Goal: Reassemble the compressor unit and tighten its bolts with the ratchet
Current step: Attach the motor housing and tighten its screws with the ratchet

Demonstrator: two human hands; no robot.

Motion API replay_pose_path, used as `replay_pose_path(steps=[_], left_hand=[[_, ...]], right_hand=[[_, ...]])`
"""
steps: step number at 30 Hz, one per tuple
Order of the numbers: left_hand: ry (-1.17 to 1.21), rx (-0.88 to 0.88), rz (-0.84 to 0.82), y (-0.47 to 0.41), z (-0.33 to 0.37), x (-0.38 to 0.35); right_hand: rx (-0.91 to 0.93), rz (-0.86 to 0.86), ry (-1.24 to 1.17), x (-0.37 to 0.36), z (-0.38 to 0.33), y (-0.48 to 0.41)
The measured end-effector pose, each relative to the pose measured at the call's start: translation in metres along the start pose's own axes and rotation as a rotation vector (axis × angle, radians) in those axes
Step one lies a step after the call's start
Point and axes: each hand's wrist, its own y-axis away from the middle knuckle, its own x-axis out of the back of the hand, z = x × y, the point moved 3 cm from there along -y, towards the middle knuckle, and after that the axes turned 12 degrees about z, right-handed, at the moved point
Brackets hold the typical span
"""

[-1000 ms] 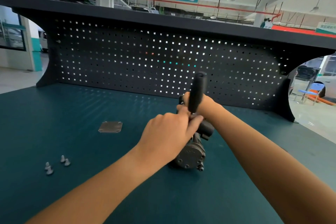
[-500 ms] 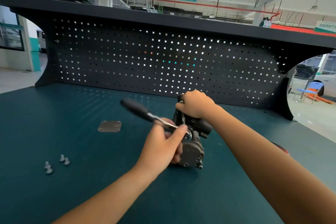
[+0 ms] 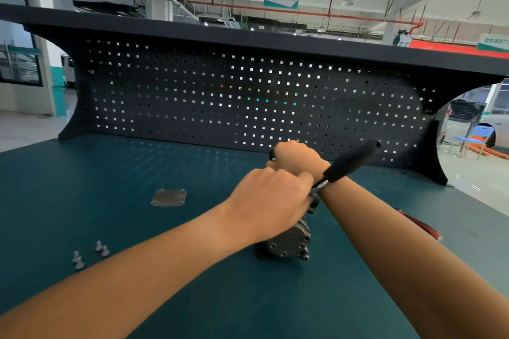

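The grey metal compressor unit lies on the green bench mat, its round bolted end facing me. My right hand grips the far end of the unit from above. My left hand grips the head end of the ratchet on top of the unit. The ratchet's black handle points up and to the right, over my right wrist. The bolt under the ratchet head is hidden by my left hand.
A flat square metal cover plate lies left of the unit. Several loose bolts stand at the near left. A red-handled tool peeks out behind my right forearm. The black pegboard closes the back of the bench.
The ratchet handle has swung from upright, then over to the left, and now to the right above my right wrist. My right hand has stayed on the unit.
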Motion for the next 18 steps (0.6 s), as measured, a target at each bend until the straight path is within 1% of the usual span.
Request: replay_pose_path(steps=[2, 5, 6, 9, 10, 12, 13, 14, 15, 16, 18], left_hand=[[0.201, 0.15, 0.064, 0.007, -0.007, -0.003], [0.552, 0.466, 0.112, 0.019, -0.02, -0.007], [0.694, 0.604, 0.129, 0.025, -0.024, -0.009], [1.259, 1.081, 0.171, 0.046, -0.027, -0.021], [1.411, 1.198, 0.181, 0.052, -0.024, -0.024], [1.622, 1.344, 0.2, 0.058, -0.018, -0.029], [1.658, 1.368, 0.2, 0.058, -0.017, -0.03], [1.626, 1.343, 0.189, 0.055, -0.019, -0.029], [1.519, 1.261, 0.168, 0.05, -0.022, -0.027], [1.339, 1.121, 0.142, 0.044, -0.026, -0.023], [0.843, 0.72, 0.045, 0.026, -0.031, -0.009]], right_hand=[[0.002, -0.056, 0.022, 0.002, -0.004, -0.003], [0.001, -0.157, 0.014, 0.0, -0.001, -0.006], [0.0, -0.154, 0.007, 0.0, 0.001, -0.007], [0.005, -0.142, 0.016, -0.002, 0.002, -0.007], [0.014, -0.136, 0.017, -0.003, 0.002, -0.008], [0.02, -0.136, 0.015, -0.003, 0.0, -0.009], [0.006, -0.141, 0.014, -0.004, 0.001, -0.009], [-0.005, -0.138, 0.005, -0.004, 0.002, -0.009], [-0.017, -0.131, -0.006, -0.004, 0.002, -0.008], [-0.024, -0.119, -0.021, -0.003, 0.003, -0.005], [-0.044, -0.103, -0.048, 0.0, 0.004, -0.003]])
